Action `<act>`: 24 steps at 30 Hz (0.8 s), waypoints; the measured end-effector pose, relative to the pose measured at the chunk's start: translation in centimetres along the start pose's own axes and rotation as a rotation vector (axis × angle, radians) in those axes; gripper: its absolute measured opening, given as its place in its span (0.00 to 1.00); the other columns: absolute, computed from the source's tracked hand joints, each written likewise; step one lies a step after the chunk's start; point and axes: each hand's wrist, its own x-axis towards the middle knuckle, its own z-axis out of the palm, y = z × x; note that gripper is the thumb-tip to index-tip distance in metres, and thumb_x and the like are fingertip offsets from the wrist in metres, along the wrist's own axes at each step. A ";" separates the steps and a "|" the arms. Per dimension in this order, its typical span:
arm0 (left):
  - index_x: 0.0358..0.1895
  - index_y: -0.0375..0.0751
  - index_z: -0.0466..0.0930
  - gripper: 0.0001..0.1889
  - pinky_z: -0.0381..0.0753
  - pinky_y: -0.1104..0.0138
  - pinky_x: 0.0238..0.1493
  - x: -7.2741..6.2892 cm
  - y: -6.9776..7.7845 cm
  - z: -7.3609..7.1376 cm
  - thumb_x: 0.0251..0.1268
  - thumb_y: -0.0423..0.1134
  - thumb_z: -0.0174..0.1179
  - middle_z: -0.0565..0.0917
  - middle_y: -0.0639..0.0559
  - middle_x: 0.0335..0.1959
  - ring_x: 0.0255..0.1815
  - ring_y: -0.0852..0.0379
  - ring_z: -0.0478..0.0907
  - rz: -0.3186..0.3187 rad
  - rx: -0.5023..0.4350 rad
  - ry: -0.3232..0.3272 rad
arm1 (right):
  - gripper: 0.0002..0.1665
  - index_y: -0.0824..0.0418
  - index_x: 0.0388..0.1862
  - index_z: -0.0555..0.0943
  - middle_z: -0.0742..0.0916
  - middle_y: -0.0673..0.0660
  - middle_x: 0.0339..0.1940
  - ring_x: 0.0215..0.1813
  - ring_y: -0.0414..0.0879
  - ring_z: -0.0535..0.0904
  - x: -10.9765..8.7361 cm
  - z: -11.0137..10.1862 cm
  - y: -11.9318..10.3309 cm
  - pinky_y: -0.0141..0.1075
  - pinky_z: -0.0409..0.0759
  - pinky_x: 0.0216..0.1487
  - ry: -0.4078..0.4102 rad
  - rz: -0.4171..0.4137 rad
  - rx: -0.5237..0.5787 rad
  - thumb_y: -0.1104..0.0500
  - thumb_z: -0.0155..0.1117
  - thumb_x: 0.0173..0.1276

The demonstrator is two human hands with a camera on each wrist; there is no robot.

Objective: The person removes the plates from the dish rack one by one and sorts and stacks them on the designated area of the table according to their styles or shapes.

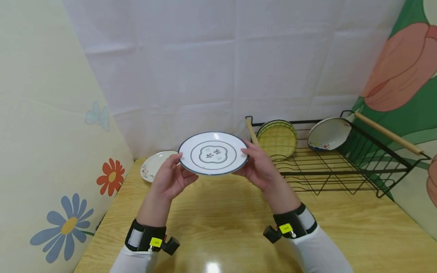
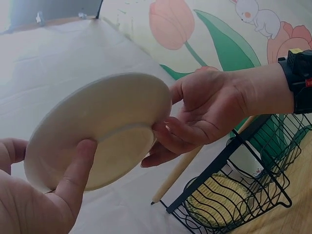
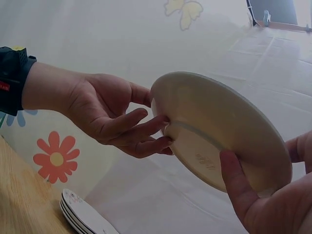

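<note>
A white plate (image 1: 191, 151) with a blue rim and dark characters in its middle is held up above the table, tilted a little. My left hand (image 1: 172, 176) grips its left edge, thumb on the upper face and fingers beneath. On the opposite edge my right hand (image 1: 259, 167) pinches it the same way. The wrist views show the pale underside (image 2: 117, 107) with fingertips of both hands against it. Behind my left hand, a stack of white plates (image 3: 80, 214) with a floral rim lies on the table.
To the right stands a black wire dish rack (image 1: 327, 172) with wooden handles. A round woven basket (image 1: 277, 140) and a white flowered bowl (image 1: 329, 134) lean inside it. The wooden table (image 1: 211, 216) meets a white cloth backdrop (image 1: 191, 83) and painted side walls.
</note>
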 end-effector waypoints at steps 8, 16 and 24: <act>0.78 0.49 0.54 0.24 0.90 0.60 0.46 0.0 0.5 -0.3 0.85 0.42 0.40 0.91 0.50 0.43 0.39 0.55 0.91 0.026 0.017 0.040 | 0.32 0.54 0.84 0.57 0.86 0.54 0.57 0.41 0.47 0.90 0.2 -0.1 0.4 0.39 0.89 0.42 -0.002 0.009 0.061 0.54 0.44 0.84; 0.79 0.60 0.52 0.27 0.89 0.61 0.50 0.3 1.2 -1.8 0.83 0.41 0.44 0.85 0.50 0.49 0.44 0.54 0.89 0.074 -0.054 0.218 | 0.37 0.48 0.85 0.49 0.75 0.59 0.69 0.46 0.50 0.89 0.6 0.1 1.3 0.37 0.88 0.44 0.072 0.090 -0.009 0.52 0.46 0.83; 0.78 0.66 0.54 0.28 0.84 0.63 0.58 0.7 2.0 -4.7 0.82 0.43 0.48 0.73 0.50 0.60 0.51 0.55 0.87 0.095 -0.157 0.431 | 0.37 0.50 0.86 0.47 0.67 0.65 0.78 0.47 0.50 0.88 1.4 -0.3 2.9 0.37 0.88 0.46 0.062 0.124 -0.011 0.51 0.43 0.84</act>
